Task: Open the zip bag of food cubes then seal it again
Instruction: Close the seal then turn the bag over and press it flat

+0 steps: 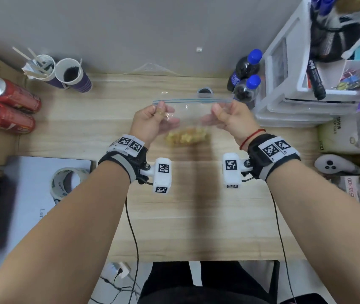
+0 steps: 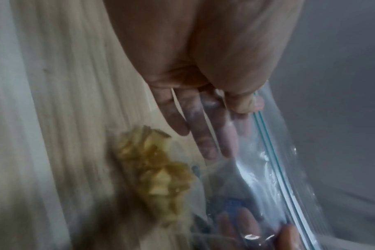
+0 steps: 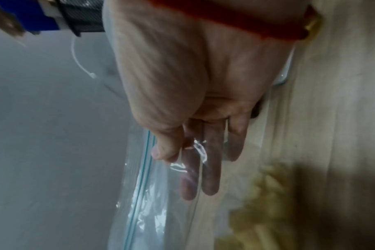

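Note:
A clear zip bag [image 1: 187,116] hangs upright over the wooden table [image 1: 174,216], held between both hands. Its blue zip strip [image 1: 193,101] runs level along the top, and the two sides look pressed together. Yellow food cubes [image 1: 186,138] lie heaped in the bottom. My left hand [image 1: 160,111] pinches the upper left corner, thumb in front, fingers behind the plastic. My right hand [image 1: 218,113] pinches the upper right corner the same way. The left wrist view shows the left hand [image 2: 235,108], the strip [image 2: 276,169] and the cubes [image 2: 156,172]. The right wrist view shows the right hand [image 3: 173,155] beside the strip [image 3: 139,186].
Two red cans [image 1: 12,95] and two paper cups [image 1: 71,73] stand at the left. A tape roll [image 1: 65,183] lies on a laptop [image 1: 32,205]. Dark bottles with blue caps [image 1: 244,69] and white storage bins [image 1: 295,84] crowd the right. A white controller [image 1: 334,164] lies near them.

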A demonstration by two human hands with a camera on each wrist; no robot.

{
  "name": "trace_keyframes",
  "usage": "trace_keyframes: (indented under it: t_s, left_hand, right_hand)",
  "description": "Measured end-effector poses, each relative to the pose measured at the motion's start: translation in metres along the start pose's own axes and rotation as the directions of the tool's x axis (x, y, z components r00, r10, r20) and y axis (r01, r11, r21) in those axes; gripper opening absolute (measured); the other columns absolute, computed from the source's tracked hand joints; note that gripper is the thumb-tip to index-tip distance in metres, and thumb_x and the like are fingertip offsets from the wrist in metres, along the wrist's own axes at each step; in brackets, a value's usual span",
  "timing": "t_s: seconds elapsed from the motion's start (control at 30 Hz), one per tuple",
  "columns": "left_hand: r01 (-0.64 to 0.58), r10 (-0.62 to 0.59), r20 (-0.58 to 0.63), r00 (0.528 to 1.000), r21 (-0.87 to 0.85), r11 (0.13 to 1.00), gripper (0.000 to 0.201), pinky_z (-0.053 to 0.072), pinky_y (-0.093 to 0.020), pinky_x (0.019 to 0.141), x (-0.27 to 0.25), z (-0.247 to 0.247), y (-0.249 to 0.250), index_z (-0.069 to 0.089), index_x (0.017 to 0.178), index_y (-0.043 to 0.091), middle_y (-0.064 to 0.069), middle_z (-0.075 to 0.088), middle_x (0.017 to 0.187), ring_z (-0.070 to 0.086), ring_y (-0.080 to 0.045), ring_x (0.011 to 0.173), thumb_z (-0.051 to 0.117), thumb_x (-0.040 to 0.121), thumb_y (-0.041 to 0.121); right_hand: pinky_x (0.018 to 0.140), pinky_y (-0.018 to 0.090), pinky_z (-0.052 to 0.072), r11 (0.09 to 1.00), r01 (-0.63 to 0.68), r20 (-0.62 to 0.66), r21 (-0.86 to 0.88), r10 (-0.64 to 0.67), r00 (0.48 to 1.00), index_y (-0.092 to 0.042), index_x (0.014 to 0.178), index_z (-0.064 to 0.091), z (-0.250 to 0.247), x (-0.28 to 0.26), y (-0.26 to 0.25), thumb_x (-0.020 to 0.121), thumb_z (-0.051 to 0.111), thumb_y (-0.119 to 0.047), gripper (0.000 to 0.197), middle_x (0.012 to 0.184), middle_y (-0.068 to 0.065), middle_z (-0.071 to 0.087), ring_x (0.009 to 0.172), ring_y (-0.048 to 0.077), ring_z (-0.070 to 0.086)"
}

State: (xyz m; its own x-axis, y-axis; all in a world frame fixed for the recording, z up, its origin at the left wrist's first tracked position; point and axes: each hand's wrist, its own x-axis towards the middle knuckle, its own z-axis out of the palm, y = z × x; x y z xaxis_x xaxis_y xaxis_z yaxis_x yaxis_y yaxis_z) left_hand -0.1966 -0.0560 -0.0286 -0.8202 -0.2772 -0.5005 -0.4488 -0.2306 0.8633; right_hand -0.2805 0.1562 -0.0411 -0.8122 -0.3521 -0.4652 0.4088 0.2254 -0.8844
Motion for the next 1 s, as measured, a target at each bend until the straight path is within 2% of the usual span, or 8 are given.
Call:
trace_keyframes:
  t_s: [0.2, 0.4, 0.47, 0.6, 0.73, 0.83, 0.9, 1.0]
  left_hand:
    - [0.004, -0.028, 0.092, 0.995, 0.243, 0.97, 0.031, 0.058, -0.025, 0.084, -0.013, -0.018, -0.024, 0.071, 0.087, 0.016, 0.0, 0.077, 0.066, 0.077, -0.015, 0.071, 0.05, 0.103, 0.032]
    - [0.165, -0.171, -0.004, 0.985, 0.286, 0.944, 0.034, 0.059, -0.026, 0.048, -0.02, -0.014, -0.06, 0.067, 0.074, 0.009, -0.019, 0.067, 0.071, 0.065, -0.029, 0.06, 0.053, 0.103, 0.02]
    - [0.178, -0.164, -0.069, 0.984, 0.318, 0.931, 0.036, 0.063, -0.034, 0.058, -0.014, -0.012, -0.062, 0.07, 0.069, 0.015, -0.015, 0.067, 0.067, 0.067, -0.027, 0.058, 0.058, 0.101, 0.023]
    - [0.168, -0.074, -0.194, 0.978, 0.531, 0.831, 0.032, 0.049, -0.008, 0.049, 0.005, -0.011, -0.06, 0.072, 0.072, 0.021, 0.002, 0.071, 0.063, 0.063, 0.004, 0.041, 0.06, 0.097, 0.036]
    - [0.22, -0.11, -0.221, 0.969, 0.571, 0.791, 0.038, 0.062, -0.029, 0.068, 0.022, -0.011, -0.065, 0.077, 0.079, 0.014, -0.005, 0.077, 0.074, 0.075, -0.022, 0.065, 0.061, 0.094, 0.045]
    - [0.264, -0.131, -0.268, 0.954, 0.554, 0.79, 0.036, 0.054, -0.016, 0.05, 0.032, -0.009, -0.068, 0.074, 0.073, 0.014, 0.001, 0.071, 0.062, 0.064, -0.013, 0.046, 0.065, 0.093, 0.042]
    - [0.285, -0.143, -0.3, 0.943, 0.509, 0.812, 0.03, 0.053, -0.017, 0.042, 0.035, -0.007, -0.067, 0.072, 0.078, 0.011, -0.001, 0.071, 0.063, 0.057, -0.01, 0.037, 0.071, 0.09, 0.038]
    - [0.285, -0.139, -0.308, 0.941, 0.501, 0.817, 0.02, 0.041, -0.011, 0.031, 0.036, -0.007, -0.071, 0.063, 0.082, 0.012, 0.002, 0.065, 0.063, 0.051, 0.0, 0.029, 0.073, 0.089, 0.028]
  right_hand:
    - [0.088, 0.028, 0.056, 0.981, -0.007, 0.143, -0.192, 0.035, 0.989, 0.002, 0.098, 0.06, -0.005, -0.028, 0.016, 0.099, 0.054, -0.018, 0.022, 0.081, 0.012, 0.076, 0.08, 0.021, 0.076]
    - [0.047, 0.019, 0.051, 0.96, -0.159, 0.043, -0.229, 0.173, 0.984, -0.005, 0.093, 0.057, 0.004, -0.033, 0.048, 0.098, 0.056, -0.014, 0.01, 0.057, 0.003, 0.069, 0.05, 0.015, 0.069]
    - [0.051, 0.027, 0.055, 0.938, -0.156, -0.025, -0.311, 0.156, 0.987, -0.011, 0.087, 0.062, 0.007, -0.024, 0.053, 0.095, 0.062, -0.022, 0.013, 0.057, 0.002, 0.07, 0.053, 0.019, 0.07]
    - [0.079, 0.038, 0.058, 0.837, -0.192, -0.185, -0.512, 0.111, 0.976, -0.012, 0.089, 0.07, 0.007, 0.003, 0.064, 0.083, 0.068, -0.043, 0.031, 0.078, 0.002, 0.075, 0.076, 0.022, 0.072]
    - [0.08, 0.045, 0.058, 0.829, -0.202, -0.217, -0.521, 0.1, 0.971, -0.011, 0.08, 0.072, 0.008, 0.017, 0.072, 0.084, 0.068, -0.04, 0.029, 0.075, 0.005, 0.075, 0.078, 0.026, 0.072]
    - [0.086, 0.042, 0.055, 0.812, -0.21, -0.241, -0.544, 0.088, 0.967, -0.015, 0.088, 0.068, 0.008, 0.025, 0.073, 0.083, 0.071, -0.038, 0.024, 0.086, 0.007, 0.075, 0.086, 0.026, 0.07]
    - [0.083, 0.038, 0.054, 0.825, -0.207, -0.291, -0.525, 0.055, 0.955, -0.014, 0.104, 0.058, 0.007, 0.027, 0.073, 0.079, 0.076, -0.033, 0.036, 0.092, 0.005, 0.069, 0.088, 0.026, 0.066]
    - [0.068, 0.038, 0.056, 0.88, -0.09, -0.245, -0.467, -0.031, 0.969, -0.028, 0.103, 0.043, 0.004, 0.025, 0.071, 0.081, 0.07, -0.022, 0.036, 0.074, 0.011, 0.063, 0.07, 0.03, 0.065]
